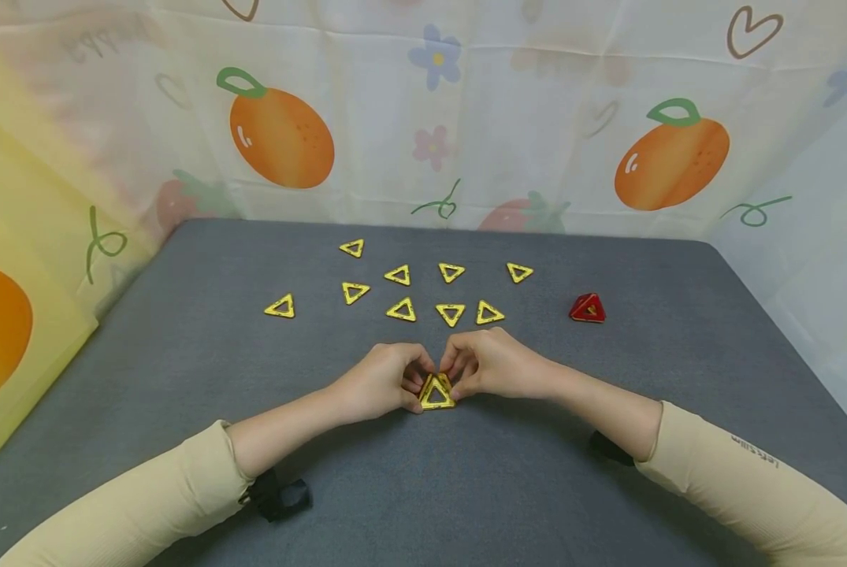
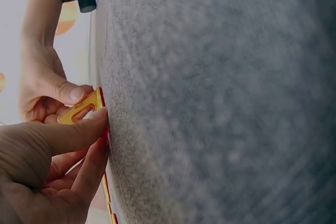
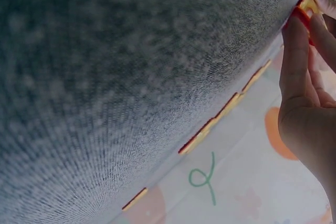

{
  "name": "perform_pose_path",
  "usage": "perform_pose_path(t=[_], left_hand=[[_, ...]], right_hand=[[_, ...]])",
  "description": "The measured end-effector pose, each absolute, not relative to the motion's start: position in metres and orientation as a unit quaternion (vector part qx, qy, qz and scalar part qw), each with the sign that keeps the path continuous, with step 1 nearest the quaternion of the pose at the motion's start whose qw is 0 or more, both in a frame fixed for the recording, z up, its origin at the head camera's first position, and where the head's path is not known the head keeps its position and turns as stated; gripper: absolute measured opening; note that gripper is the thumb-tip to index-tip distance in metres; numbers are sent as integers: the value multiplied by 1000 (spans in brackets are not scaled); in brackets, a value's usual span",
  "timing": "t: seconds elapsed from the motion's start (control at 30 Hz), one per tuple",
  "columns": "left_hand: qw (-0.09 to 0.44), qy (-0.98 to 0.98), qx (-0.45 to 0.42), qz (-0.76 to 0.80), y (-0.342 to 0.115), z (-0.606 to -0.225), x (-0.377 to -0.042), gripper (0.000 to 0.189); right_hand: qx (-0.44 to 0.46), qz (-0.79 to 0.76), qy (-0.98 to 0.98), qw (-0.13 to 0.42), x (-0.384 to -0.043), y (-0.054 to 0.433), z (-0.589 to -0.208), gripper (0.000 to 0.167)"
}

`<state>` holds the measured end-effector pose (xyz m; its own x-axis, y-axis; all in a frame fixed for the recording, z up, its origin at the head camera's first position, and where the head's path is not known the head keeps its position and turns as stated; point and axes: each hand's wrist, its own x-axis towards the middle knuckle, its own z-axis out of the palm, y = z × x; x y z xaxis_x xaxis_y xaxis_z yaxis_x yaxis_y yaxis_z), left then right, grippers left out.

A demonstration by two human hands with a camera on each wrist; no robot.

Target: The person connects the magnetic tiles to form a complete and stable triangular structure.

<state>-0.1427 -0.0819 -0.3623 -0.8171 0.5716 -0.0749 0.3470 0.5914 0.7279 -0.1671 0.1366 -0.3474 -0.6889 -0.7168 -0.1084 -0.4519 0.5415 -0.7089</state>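
Several yellow triangular frame tiles lean together as a small pyramid (image 1: 436, 393) at the middle of the table. My left hand (image 1: 380, 383) pinches its left side between thumb and fingers, while my right hand (image 1: 497, 364) pinches the right side. In the left wrist view a yellow tile (image 2: 97, 99) stands tilted at the table surface, with the left thumb and fingertips on its lower edge. Red shows on the tiles' other faces in the right wrist view, by the right fingertips (image 3: 297, 24). The fingers hide part of the pyramid.
Several loose yellow triangle tiles, such as one at the left (image 1: 280, 306) and one at the right (image 1: 519, 272), lie flat across the far half of the grey table (image 1: 423, 496). A red pyramid (image 1: 588, 308) stands to their right. A fruit-patterned curtain (image 1: 380, 118) hangs behind.
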Motion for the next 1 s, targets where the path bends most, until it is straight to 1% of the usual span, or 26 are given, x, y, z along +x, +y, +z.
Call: perform_pose_path(t=[0.33,1.0], left_hand=[[137,877,282,364,-80,-362,-141,42],[139,875,285,365,-82,-362,-143,42]], right_hand=[[-344,-330,860,181,-166,136,-348,27],[-350,-348,849,189,-165,137,-349,28]])
